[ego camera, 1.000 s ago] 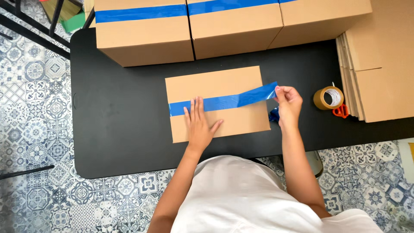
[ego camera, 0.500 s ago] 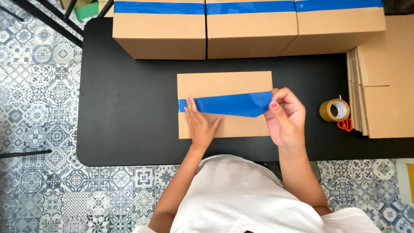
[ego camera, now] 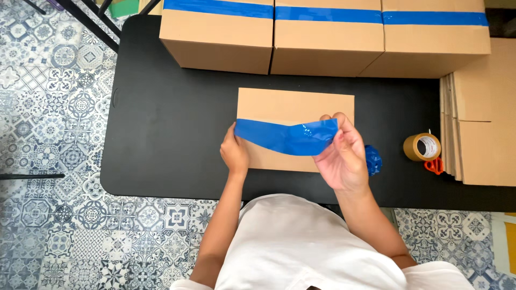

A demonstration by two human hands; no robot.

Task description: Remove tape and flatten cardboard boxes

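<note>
Peeling blue tape (ego camera: pixel 287 137) off the box (ego camera: pixel 294 104), we pinch its free end in our right hand (ego camera: pixel 341 156) while our left hand (ego camera: pixel 234 153), fingers curled at the box's nine o'clock edge, braces it.

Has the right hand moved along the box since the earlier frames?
Yes. The right hand, pinching the blue tape strip, was at the right edge of the flat cardboard box; it is now over the box, further left, with the strip lifted off.

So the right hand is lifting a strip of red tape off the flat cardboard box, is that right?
Not quite: the head view shows the tape strip is blue, not red. The right hand does lift it off the flat cardboard box.
</note>
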